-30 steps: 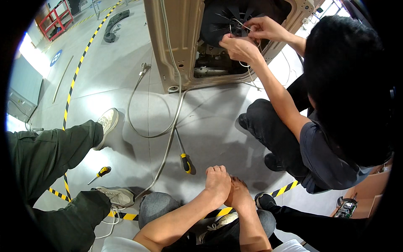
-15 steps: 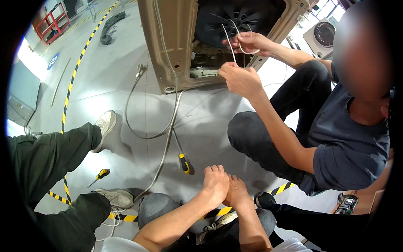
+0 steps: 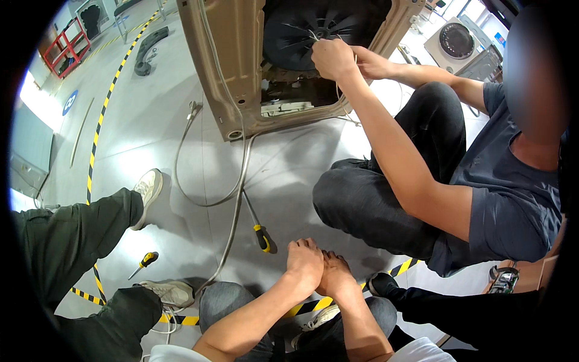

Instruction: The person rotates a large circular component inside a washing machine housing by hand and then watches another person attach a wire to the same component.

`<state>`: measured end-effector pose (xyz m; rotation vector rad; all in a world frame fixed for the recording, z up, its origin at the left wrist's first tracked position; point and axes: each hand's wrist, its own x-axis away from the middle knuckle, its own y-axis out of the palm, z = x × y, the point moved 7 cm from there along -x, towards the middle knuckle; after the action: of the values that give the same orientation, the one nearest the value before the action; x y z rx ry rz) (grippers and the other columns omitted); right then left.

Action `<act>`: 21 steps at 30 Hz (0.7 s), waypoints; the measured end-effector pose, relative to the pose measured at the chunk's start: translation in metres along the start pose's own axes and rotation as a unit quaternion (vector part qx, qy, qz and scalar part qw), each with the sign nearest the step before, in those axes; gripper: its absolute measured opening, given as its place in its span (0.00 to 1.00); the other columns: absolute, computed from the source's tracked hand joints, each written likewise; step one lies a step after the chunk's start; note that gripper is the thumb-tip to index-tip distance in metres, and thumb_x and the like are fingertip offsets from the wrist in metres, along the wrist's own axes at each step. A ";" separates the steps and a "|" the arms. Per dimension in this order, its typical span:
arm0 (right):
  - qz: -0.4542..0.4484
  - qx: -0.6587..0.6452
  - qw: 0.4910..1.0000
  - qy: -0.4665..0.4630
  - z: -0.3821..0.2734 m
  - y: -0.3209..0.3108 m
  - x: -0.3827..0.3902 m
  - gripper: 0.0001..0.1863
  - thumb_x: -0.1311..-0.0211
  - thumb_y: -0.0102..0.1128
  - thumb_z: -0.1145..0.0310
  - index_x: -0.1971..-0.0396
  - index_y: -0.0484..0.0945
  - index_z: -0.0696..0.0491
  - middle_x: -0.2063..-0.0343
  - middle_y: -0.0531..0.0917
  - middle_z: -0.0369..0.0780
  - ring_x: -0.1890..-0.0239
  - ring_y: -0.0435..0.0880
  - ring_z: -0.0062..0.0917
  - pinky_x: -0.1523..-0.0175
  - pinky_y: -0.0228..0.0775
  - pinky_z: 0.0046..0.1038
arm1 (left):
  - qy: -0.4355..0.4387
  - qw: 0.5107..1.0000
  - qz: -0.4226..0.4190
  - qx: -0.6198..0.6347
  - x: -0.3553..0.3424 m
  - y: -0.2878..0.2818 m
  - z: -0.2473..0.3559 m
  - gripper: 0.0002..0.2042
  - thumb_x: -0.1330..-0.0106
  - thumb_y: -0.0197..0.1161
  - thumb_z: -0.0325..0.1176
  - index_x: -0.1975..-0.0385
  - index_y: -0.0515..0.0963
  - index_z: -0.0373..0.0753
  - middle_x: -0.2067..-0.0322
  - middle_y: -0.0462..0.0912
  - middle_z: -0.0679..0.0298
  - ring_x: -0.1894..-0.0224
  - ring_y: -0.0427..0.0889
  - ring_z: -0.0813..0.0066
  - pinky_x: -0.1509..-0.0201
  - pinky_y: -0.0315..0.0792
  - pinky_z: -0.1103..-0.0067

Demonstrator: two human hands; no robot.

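Observation:
My left hand [image 3: 304,264] and my right hand [image 3: 335,275] rest against each other in front of my knees. Both have curled fingers, and no object shows in either one. Beyond them, on the grey floor, lies a yellow-and-black screwdriver [image 3: 262,238], the tool nearest my hands. A co-worker crouching on the right has one hand [image 3: 335,58] and the other hand [image 3: 372,63] at the open back of a beige appliance cabinet [image 3: 226,72], handling a thin white wire [image 3: 338,92]. A large black pulley wheel [image 3: 289,39] shows inside the opening.
A grey power cord [image 3: 236,223] loops across the floor from the cabinet towards me. Left of it lies a second screwdriver [image 3: 148,259]. Another person's legs [image 3: 84,226] stand at the left. A grey curved hose [image 3: 148,51] lies farther off, beside yellow-and-black floor tape [image 3: 104,114].
The co-worker's hands have moved up and closer together at the cabinet opening, with the white wire. My view has shifted slightly; my hands stay together in the same place.

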<state>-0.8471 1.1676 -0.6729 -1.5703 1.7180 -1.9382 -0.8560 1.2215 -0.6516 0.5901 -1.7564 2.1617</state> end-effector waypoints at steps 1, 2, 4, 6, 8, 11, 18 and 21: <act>0.013 0.000 1.000 -0.004 0.000 -0.001 0.001 0.23 0.44 0.52 0.61 0.49 0.70 0.55 0.51 0.75 0.44 0.48 0.73 0.36 0.43 0.64 0.36 | 0.001 1.000 -0.005 0.001 0.000 0.000 0.000 0.14 0.44 0.57 0.34 0.58 0.78 0.39 0.55 0.75 0.58 0.50 0.74 0.64 0.51 0.67 0.72; 0.015 -0.005 1.000 0.002 0.000 -0.001 0.000 0.22 0.44 0.51 0.61 0.50 0.70 0.55 0.51 0.75 0.44 0.47 0.72 0.36 0.42 0.63 0.36 | 0.002 1.000 -0.011 0.000 -0.001 0.001 0.001 0.14 0.44 0.58 0.34 0.58 0.78 0.40 0.54 0.75 0.59 0.50 0.74 0.64 0.50 0.66 0.71; -0.001 -0.035 0.999 0.012 0.001 0.000 -0.001 0.22 0.43 0.51 0.61 0.50 0.70 0.55 0.50 0.74 0.42 0.46 0.71 0.35 0.41 0.61 0.37 | 0.001 1.000 -0.024 -0.003 -0.002 0.004 0.000 0.15 0.44 0.58 0.35 0.57 0.78 0.40 0.53 0.74 0.59 0.48 0.73 0.63 0.49 0.66 0.71; -0.014 -0.074 0.997 0.017 0.000 -0.008 -0.001 0.22 0.44 0.51 0.62 0.49 0.69 0.53 0.50 0.74 0.40 0.46 0.71 0.33 0.42 0.61 0.35 | 0.004 1.000 -0.002 -0.005 0.000 0.002 0.001 0.14 0.43 0.57 0.34 0.57 0.78 0.40 0.54 0.74 0.59 0.49 0.73 0.63 0.48 0.65 0.70; -0.017 -0.053 0.998 0.020 0.000 -0.008 -0.002 0.22 0.44 0.51 0.62 0.49 0.69 0.53 0.50 0.75 0.40 0.46 0.71 0.33 0.42 0.61 0.34 | 0.011 1.000 0.021 -0.004 0.001 0.002 0.002 0.13 0.42 0.56 0.34 0.58 0.78 0.40 0.55 0.74 0.60 0.50 0.73 0.63 0.47 0.65 0.70; -0.022 -0.003 1.000 0.021 0.000 -0.005 -0.003 0.22 0.44 0.51 0.62 0.50 0.69 0.52 0.51 0.75 0.39 0.46 0.71 0.32 0.43 0.62 0.33 | 0.020 0.998 0.054 -0.002 0.002 0.003 0.001 0.12 0.42 0.54 0.34 0.61 0.78 0.40 0.59 0.75 0.60 0.53 0.74 0.64 0.50 0.65 0.71; -0.037 0.051 0.998 0.029 -0.001 -0.001 -0.004 0.21 0.45 0.51 0.62 0.50 0.69 0.51 0.52 0.75 0.39 0.47 0.72 0.31 0.45 0.62 0.32 | 0.045 0.994 0.095 -0.008 0.004 -0.001 0.001 0.10 0.44 0.54 0.35 0.66 0.77 0.40 0.65 0.74 0.59 0.59 0.74 0.65 0.59 0.65 0.72; -0.021 0.039 0.999 0.025 0.002 0.005 -0.005 0.22 0.44 0.51 0.61 0.49 0.68 0.52 0.53 0.76 0.39 0.48 0.72 0.31 0.45 0.62 0.33 | 0.041 0.995 0.095 -0.006 0.000 0.005 0.001 0.10 0.45 0.55 0.36 0.67 0.77 0.40 0.65 0.74 0.59 0.60 0.74 0.64 0.59 0.65 0.71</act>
<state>-0.8461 1.1683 -0.6800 -1.5565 1.6193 -2.0543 -0.8583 1.2196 -0.6559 0.3367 -1.8460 2.2626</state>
